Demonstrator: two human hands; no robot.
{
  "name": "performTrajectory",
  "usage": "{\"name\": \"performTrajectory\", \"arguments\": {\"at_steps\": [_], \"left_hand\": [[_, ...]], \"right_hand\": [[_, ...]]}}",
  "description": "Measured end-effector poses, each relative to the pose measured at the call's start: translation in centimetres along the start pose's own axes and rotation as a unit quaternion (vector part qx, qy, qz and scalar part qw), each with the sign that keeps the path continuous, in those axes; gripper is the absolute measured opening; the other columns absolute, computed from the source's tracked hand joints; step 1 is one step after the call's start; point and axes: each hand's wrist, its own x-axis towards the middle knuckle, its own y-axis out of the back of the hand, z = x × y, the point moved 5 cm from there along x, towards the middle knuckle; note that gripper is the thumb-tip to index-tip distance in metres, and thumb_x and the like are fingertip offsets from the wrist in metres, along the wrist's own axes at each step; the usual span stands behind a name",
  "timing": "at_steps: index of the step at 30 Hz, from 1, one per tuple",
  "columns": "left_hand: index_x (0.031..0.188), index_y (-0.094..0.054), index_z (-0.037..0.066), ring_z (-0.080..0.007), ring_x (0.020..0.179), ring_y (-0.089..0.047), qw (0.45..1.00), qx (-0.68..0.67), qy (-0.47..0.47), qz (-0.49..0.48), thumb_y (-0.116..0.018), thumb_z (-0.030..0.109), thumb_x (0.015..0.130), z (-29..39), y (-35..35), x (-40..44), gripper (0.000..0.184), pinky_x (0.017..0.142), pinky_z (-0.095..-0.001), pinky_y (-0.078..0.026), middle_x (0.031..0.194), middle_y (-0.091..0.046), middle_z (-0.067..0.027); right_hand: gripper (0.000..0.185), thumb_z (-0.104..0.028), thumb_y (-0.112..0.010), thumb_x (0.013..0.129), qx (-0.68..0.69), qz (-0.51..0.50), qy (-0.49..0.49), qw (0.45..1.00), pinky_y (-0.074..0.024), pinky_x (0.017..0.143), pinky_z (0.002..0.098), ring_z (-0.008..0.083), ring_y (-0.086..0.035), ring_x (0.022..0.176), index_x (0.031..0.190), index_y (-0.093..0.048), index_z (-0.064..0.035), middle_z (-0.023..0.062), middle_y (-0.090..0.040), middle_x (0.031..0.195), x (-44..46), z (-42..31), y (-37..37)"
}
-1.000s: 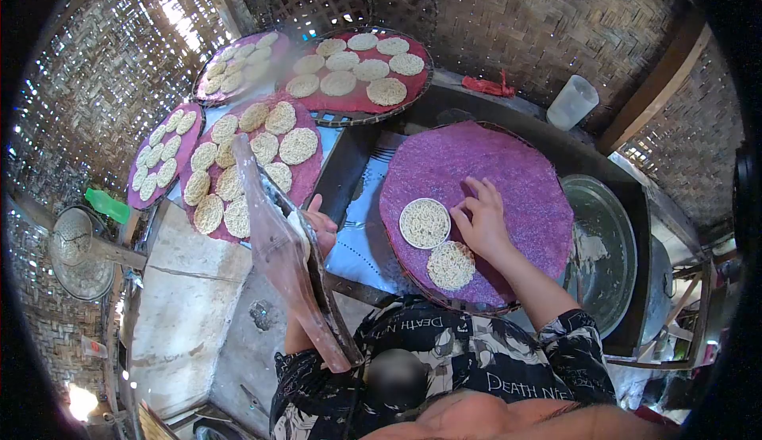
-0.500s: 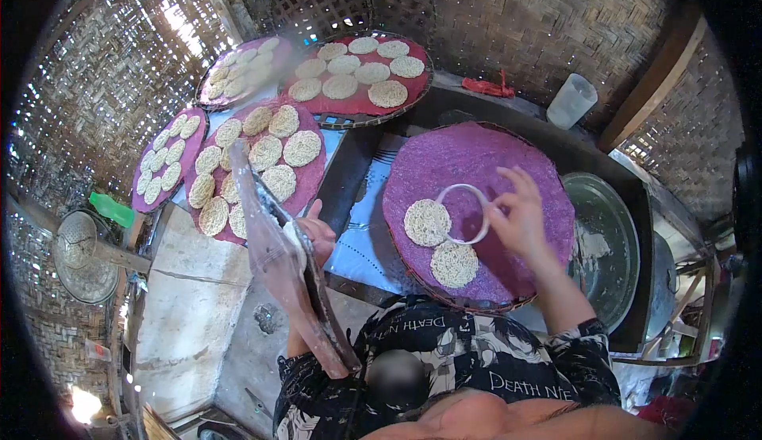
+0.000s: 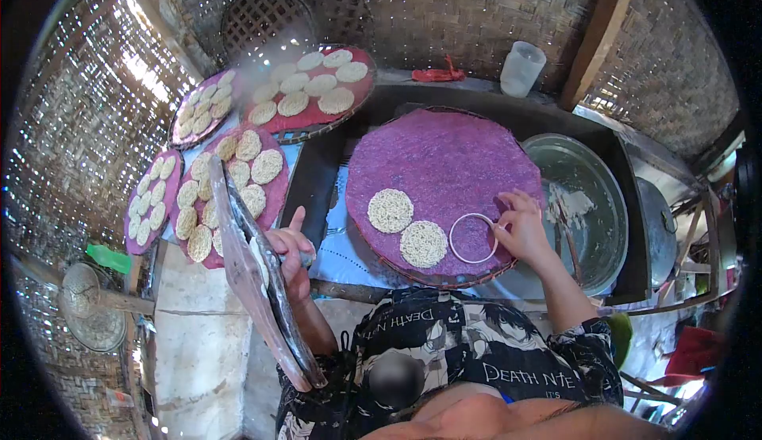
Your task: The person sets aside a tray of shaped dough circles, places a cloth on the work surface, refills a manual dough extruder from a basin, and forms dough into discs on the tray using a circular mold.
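the right hand (image 3: pixel 522 230) is narrow, its thumb and fingertips pinching the right edge of a thin white ring (image 3: pixel 452 238). the ring is just left of that hand, over the near right part of a round purple cloth (image 3: pixel 444 162); whether it touches the cloth is hard to tell. left of the ring, apart from the right hand, two pale grainy discs (image 3: pixel 423 244) lie flat on the cloth, close beside each other, between the two hands. the left hand (image 3: pixel 290 256) holds up a long plastic-covered piece (image 3: pixel 258 269), which slants past its outer side; its index finger points out and the rest of its grip is partly hidden. to the right of the right hand is a wide metal basin (image 3: pixel 607 238), with pale stuff and a stick (image 3: pixel 568 238) in it. beyond the left hand, and to its left, several round trays (image 3: pixel 274 194) carry more pale discs on pink and purple cloths. past the right hand, by the woven wall (image 3: pixel 468 19), a translucent cup (image 3: pixel 522 69) stands near a red plastic bag (image 3: pixel 438 73).
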Motion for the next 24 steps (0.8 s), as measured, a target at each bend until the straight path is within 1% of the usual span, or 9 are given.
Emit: {"name": "performTrajectory", "arguments": {"at_steps": [5,7,8,12,13,15,18,21,24], "left_hand": [[0.085,-0.047,0.008,-0.0203,0.067,-0.052,0.999,-0.02,0.013,-0.025,-0.066,0.01,0.072,0.7,-1.0,-1.0,0.023,0.102,-0.0534,-0.021,0.066,-0.047,-0.0034],[0.085,-0.046,0.008,-0.0184,0.07,-0.051,0.997,-0.07,0.041,-0.01,-0.069,0.013,0.073,0.4,-2.1,-2.0,0.026,0.105,-0.0518,-0.019,0.068,-0.045,-0.0019],[0.085,-0.046,0.009,-0.0183,0.072,-0.05,0.988,-0.142,0.053,0.027,-0.07,0.022,0.073,-0.2,-3.1,-2.4,0.029,0.106,-0.0504,-0.017,0.07,-0.046,-0.0011],[0.078,-0.053,0.011,-0.0263,0.097,-0.056,0.92,-0.306,0.209,0.127,-0.058,0.051,0.076,-2.6,-8.3,-3.2,0.04,0.103,-0.0536,-0.022,0.081,-0.059,-0.0015],[0.079,-0.052,0.012,-0.0264,0.106,-0.052,0.875,-0.407,0.244,0.094,-0.06,0.05,0.074,-3.6,-9.6,-3.4,0.04,0.103,-0.0513,-0.025,0.093,-0.062,-0.0052],[0.076,-0.057,0.014,-0.024,0.107,-0.053,0.829,-0.455,0.301,0.123,-0.058,0.053,0.075,-4.6,-12.5,-3.8,0.039,0.102,-0.0527,-0.02,0.093,-0.065,-0.0003],[0.072,-0.057,0.014,-0.0217,0.112,-0.049,0.781,-0.477,0.359,0.185,-0.056,0.055,0.075,-6.2,-15.6,-5.4,0.041,0.101,-0.046,-0.025,0.096,-0.065,0.0022],[0.072,-0.058,0.014,-0.0224,0.107,-0.051,0.822,-0.403,0.342,0.212,-0.053,0.057,0.077,-7.0,-17.9,-6.6,0.043,0.097,-0.04,-0.033,0.096,-0.064,0.0014],[0.074,-0.058,0.013,-0.0232,0.108,-0.05,0.827,-0.381,0.349,0.223,-0.052,0.057,0.077,-8.0,-19.3,-7.9,0.044,0.095,-0.0396,-0.036,0.096,-0.063,0.0002]], "right_hand": [[0.018,-0.025,-0.066,0.067,0.0,0.02,0.008,1.0,-0.0216,0.099,0.0512,0.0343,-0.035,0.119,0.062,-0.06,-0.0082,0.0108,-0.05,0.116,-0.6,-0.6,1.0],[0.016,-0.023,-0.067,0.068,0.008,0.103,0.046,0.994,-0.0272,0.097,0.0476,0.0331,-0.04,0.114,0.068,-0.061,-0.0078,0.0113,-0.053,0.111,-0.6,-1.7,2.7],[0.016,-0.022,-0.067,0.068,0.016,0.143,0.067,0.987,-0.0299,0.095,0.0458,0.0325,-0.043,0.111,0.071,-0.061,-0.0076,0.0115,-0.055,0.108,-0.6,-2.5,3.6],[0.026,-0.017,-0.068,0.067,0.219,0.148,0.222,0.939,-0.0428,0.08,0.0372,0.0299,-0.055,0.091,0.088,-0.06,-0.0055,0.0113,-0.059,0.094,-1.1,-8.4,6.1],[0.029,-0.017,-0.069,0.066,0.246,0.117,0.242,0.931,-0.0424,0.08,0.0369,0.0293,-0.054,0.092,0.091,-0.06,-0.0049,0.0121,-0.059,0.097,-1.4,-9.6,6.3],[0.036,-0.019,-0.07,0.065,0.286,0.098,0.28,0.911,-0.0424,0.079,0.0371,0.0288,-0.054,0.091,0.096,-0.059,-0.0044,0.0125,-0.058,0.098,-1.8,-11.4,7.0],[0.046,-0.025,-0.073,0.061,0.312,0.122,0.315,0.888,-0.043,0.077,0.0378,0.0291,-0.055,0.086,0.1,-0.057,-0.0049,0.0116,-0.058,0.096,-2.2,-12.9,8.5],[0.053,-0.03,-0.075,0.057,0.313,0.129,0.307,0.89,-0.042,0.076,0.0373,0.0288,-0.054,0.084,0.101,-0.057,-0.0056,0.0104,-0.058,0.096,-2.7,-12.7,9.6],[0.051,-0.03,-0.076,0.056,0.317,0.133,0.265,0.901,-0.0405,0.074,0.0367,0.0275,-0.054,0.082,0.098,-0.059,-0.0064,0.0083,-0.059,0.09,-3.1,-11.0,9.2]]}}
